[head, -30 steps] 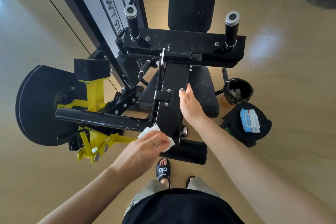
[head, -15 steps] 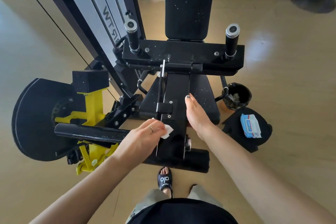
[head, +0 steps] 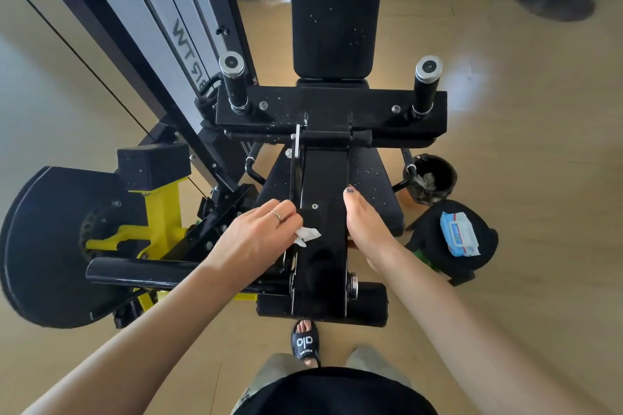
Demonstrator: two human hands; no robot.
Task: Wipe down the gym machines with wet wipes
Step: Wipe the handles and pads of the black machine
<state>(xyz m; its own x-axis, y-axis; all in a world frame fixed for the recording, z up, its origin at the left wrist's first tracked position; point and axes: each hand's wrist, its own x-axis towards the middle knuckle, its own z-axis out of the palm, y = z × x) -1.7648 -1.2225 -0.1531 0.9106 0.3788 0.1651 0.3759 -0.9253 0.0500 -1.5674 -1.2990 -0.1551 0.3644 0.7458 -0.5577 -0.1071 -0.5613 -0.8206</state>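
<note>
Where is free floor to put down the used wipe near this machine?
Bare floor lies right of the stool holding the wipe pack, and right of the bin. Left of the arm it is crowded: yellow frame, black disc.

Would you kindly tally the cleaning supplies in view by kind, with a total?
Wet wipe in use, held by the left hand: 1
Wipe packet, on the black stool: 1
Waste bin: 1
Total: 3
</note>
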